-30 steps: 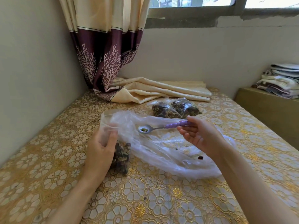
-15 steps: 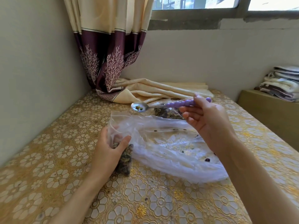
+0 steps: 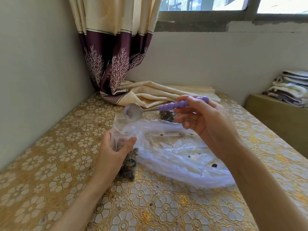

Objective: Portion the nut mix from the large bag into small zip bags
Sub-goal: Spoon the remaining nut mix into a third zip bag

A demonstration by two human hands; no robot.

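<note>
My left hand [image 3: 111,153] grips a small clear zip bag [image 3: 128,162] upright on the table, its lower half full of dark nut mix. My right hand [image 3: 205,121] holds a spoon [image 3: 166,108] by its purple beaded handle. The metal bowl of the spoon is tilted just above the small bag's open mouth. The large clear bag [image 3: 180,154] lies flat between my hands, nearly empty, with a few loose bits inside. Behind the spoon a filled small bag [image 3: 167,115] shows partly.
A gold floral cloth [image 3: 70,164] covers the table. A folded cream cloth [image 3: 160,94] and a maroon-bordered curtain [image 3: 115,64] sit at the back. The wall runs along the left. A cabinet [image 3: 276,114] with stacked textiles stands at the right.
My right hand lifted the spoon out of the large bag, carried it left over the small bag and tipped the bowl. My left hand kept holding the small bag.
</note>
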